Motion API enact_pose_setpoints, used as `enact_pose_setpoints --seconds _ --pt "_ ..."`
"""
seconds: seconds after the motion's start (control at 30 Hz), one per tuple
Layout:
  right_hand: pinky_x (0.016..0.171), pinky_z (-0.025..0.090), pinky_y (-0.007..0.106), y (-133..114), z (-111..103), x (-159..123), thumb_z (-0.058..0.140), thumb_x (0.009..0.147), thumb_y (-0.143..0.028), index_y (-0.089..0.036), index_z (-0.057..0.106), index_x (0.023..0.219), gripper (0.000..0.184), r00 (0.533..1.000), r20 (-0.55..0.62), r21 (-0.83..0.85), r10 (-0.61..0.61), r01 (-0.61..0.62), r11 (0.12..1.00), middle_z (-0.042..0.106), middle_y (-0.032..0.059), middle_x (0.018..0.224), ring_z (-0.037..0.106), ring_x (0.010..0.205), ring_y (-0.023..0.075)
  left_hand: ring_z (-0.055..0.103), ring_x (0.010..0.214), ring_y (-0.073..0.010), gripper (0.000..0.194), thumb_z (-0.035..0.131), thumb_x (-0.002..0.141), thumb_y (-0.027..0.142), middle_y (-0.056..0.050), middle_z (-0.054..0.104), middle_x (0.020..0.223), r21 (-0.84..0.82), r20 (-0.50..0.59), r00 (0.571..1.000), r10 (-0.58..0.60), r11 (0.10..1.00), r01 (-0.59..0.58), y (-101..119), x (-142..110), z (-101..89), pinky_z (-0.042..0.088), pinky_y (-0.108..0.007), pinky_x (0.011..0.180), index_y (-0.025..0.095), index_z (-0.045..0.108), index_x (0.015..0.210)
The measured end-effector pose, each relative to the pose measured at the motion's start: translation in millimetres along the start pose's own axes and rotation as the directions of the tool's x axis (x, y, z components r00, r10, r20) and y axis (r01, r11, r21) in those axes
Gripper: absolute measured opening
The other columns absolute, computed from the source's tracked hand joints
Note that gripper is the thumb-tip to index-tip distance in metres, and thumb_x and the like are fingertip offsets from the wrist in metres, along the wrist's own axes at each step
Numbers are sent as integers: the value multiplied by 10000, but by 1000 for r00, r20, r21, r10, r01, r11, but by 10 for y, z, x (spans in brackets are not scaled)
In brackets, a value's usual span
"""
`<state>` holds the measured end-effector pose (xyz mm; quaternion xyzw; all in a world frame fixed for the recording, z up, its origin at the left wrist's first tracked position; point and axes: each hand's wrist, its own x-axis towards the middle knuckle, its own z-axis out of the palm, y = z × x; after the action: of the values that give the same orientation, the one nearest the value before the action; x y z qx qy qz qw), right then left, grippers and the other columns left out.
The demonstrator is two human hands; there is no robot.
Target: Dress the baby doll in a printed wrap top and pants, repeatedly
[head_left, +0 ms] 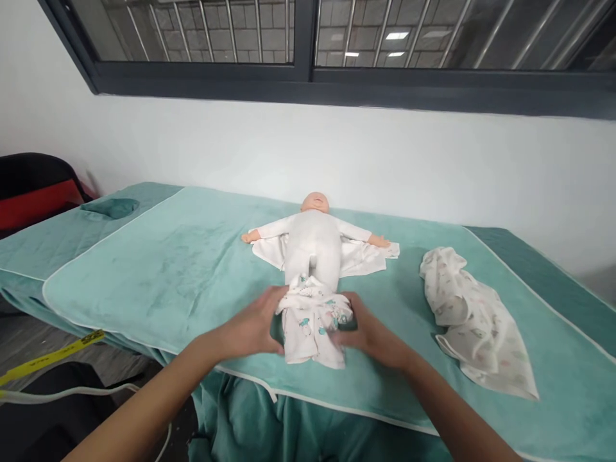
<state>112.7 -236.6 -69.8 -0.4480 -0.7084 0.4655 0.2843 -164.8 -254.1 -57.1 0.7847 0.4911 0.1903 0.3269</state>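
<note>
A baby doll [315, 237] in a white body suit lies on its back, head toward the wall and arms spread. White printed baby pants [310, 321] are bunched around its lower legs. At the left edge of the pants, my left hand [260, 321] has its fingers at the gathered waistband, the thumb lower and apart. My right hand [370, 330] grips the opposite side, its thumb slightly blurred over the cloth. The doll's feet are hidden by the pants. Under the doll's back and arms, an opened white garment [366, 258] is spread flat.
A crumpled white printed cloth [476, 321] lies on the right of the green-covered bed [144, 269]. The wall [231, 147] and a dark window frame [308, 83] stand behind. A yellow strap [52, 356] and white cable [72, 391] are at lower left.
</note>
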Motion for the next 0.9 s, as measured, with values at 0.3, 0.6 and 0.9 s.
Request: enact_pose_setpoints --seconds 0.3,0.6,0.9 --pt "891 437 449 40 210 -155 769 626 -359 -217 485 1205 660 993 -82 -407 -79 39 912 602 128 1147 566 1051 327 504 1220 -361 965 785 641 424 -176 563 1251 446 -120 984 129 893 -62 120 -31 332 322 -542 1093 181 323 1452" --pt "645 416 282 -389 -370 171 729 658 -353 -192 632 819 247 938 294 -58 184 -175 983 655 -1 787 566 745 187 612 1109 -276 554 604 727 218 -44 660 1218 -322 133 986 -96 937 134 460 102 -265 488 -380 932 258 549 1277" --pt "813 473 348 -590 -669 607 664 751 -465 -187 680 956 345 963 268 187 39 -92 978 712 66 988 632 921 229 634 1059 -282 534 665 760 536 -91 706 1120 -859 -5 977 -212 502 104 337 513 -488 498 -354 882 203 634 1176"
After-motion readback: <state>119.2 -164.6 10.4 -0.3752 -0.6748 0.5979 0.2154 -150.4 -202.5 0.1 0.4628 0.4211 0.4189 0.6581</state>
